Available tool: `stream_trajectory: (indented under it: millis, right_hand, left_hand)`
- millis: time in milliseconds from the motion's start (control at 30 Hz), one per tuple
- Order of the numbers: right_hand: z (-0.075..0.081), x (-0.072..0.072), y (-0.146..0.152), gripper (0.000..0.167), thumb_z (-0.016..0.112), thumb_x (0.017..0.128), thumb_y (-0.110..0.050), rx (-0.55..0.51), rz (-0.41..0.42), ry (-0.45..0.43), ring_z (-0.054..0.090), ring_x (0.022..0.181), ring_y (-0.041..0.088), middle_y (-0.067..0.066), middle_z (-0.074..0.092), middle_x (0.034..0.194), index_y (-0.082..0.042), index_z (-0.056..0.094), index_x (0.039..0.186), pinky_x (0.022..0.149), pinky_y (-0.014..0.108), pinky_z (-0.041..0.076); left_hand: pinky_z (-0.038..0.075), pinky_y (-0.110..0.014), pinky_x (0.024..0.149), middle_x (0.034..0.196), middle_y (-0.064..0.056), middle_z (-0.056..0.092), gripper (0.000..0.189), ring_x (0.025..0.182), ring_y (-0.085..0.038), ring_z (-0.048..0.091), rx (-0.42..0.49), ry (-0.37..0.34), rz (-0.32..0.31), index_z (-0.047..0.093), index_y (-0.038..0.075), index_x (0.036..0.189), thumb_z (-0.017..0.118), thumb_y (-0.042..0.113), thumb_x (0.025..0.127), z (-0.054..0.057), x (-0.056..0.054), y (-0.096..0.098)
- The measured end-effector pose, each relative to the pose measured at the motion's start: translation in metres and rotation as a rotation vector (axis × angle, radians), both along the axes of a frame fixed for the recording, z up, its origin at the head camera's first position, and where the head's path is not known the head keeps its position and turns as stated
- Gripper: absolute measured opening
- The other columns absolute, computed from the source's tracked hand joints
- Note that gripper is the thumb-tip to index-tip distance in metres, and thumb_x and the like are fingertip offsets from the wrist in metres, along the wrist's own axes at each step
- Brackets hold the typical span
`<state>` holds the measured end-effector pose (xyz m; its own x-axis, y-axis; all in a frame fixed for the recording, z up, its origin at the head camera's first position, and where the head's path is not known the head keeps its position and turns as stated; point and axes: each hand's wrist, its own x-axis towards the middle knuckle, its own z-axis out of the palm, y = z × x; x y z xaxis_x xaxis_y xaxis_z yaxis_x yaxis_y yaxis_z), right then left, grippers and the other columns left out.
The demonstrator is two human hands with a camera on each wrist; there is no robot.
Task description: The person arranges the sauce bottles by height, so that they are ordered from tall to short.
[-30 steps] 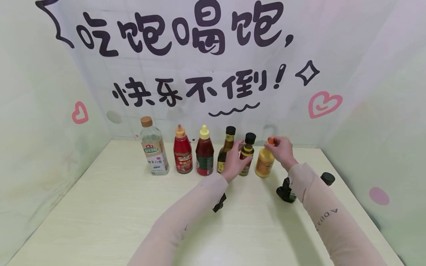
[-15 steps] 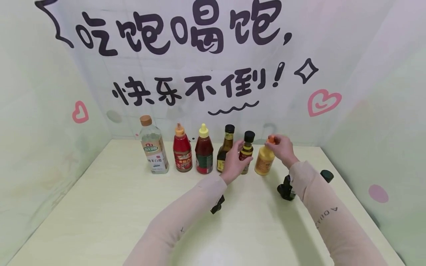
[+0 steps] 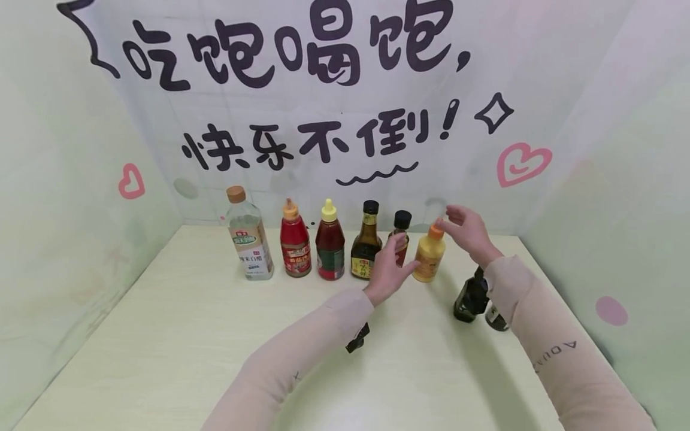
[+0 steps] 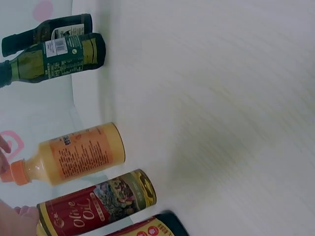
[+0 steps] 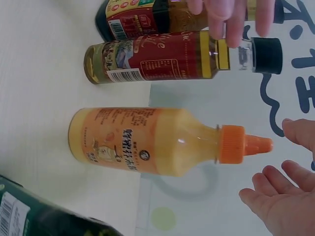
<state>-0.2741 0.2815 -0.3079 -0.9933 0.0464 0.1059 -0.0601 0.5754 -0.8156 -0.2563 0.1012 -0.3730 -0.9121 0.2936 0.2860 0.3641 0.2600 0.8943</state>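
Observation:
My left hand (image 3: 389, 269) is beside the olive oil bottle (image 5: 157, 56), its fingers loosely spread and partly in front of it in the head view. Whether they touch the glass, I cannot tell. My right hand (image 3: 470, 234) is spread just right of a yellow squeeze bottle (image 5: 133, 140) with an orange nozzle cap (image 5: 231, 144). In the right wrist view, a gap shows between that cap and the thumb and fingers. Both bottles stand upright. A dark sauce bottle (image 3: 366, 245) with a yellow label stands left of the olive oil.
Further left in the row are a red sauce bottle (image 3: 295, 246) with an orange cap, another (image 3: 330, 248) with a yellow cap, and a clear vinegar bottle (image 3: 249, 239). Two dark green bottles (image 4: 69, 58) stand front right, partly behind the right wrist. A printed wall hanging (image 3: 302, 149) closes the back.
My right hand has let go of the orange cap and moved right, its fingers spreading. The left hand has shifted slightly right and towards me, with thumb and fingers wider from the olive oil bottle.

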Motion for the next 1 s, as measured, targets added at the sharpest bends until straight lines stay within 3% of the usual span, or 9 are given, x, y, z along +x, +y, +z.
stream_trajectory:
  millis: [267,500,867,1000]
  right_hand:
    - [0.014,0.013,0.011,0.063,0.053,0.089,-0.025,-0.004,0.005,0.025,0.030,0.123,0.038,0.026,0.029,0.136,0.006,0.023,0.136,0.097,0.049,0.030]
    - [0.015,0.023,0.025,0.064,0.054,0.088,-0.028,0.006,0.004,0.050,0.031,0.123,0.037,0.026,0.032,0.135,0.005,0.025,0.136,0.096,0.049,0.031]
    - [0.011,0.046,0.051,0.066,0.051,0.088,-0.035,0.047,-0.014,0.114,0.035,0.119,0.039,0.026,0.035,0.132,0.001,0.026,0.137,0.092,0.052,0.033]
    - [-0.001,0.046,0.070,0.065,0.053,0.086,-0.039,0.072,-0.052,0.125,0.041,0.118,0.026,0.020,0.039,0.132,-0.007,0.029,0.138,0.090,0.030,0.041]
  left_hand:
    - [0.038,-0.026,0.093,0.127,-0.009,0.048,0.059,0.115,-0.017,0.046,0.011,-0.020,-0.026,0.037,0.006,0.130,0.066,0.011,0.079,-0.002,0.006,0.013]
    - [0.039,-0.028,0.092,0.124,-0.006,0.051,0.061,0.113,-0.015,0.047,0.010,-0.042,-0.037,0.039,0.011,0.129,0.069,0.013,0.077,-0.003,0.014,0.027]
    - [0.035,-0.024,0.094,0.124,-0.001,0.051,0.060,0.113,-0.008,0.046,0.003,-0.041,-0.153,0.039,0.012,0.129,0.069,0.019,0.077,-0.001,0.025,0.047]
    - [0.038,-0.023,0.091,0.124,-0.002,0.051,0.060,0.113,-0.008,0.046,0.015,-0.041,-0.201,0.039,0.012,0.129,0.068,0.018,0.078,0.000,0.028,0.055]
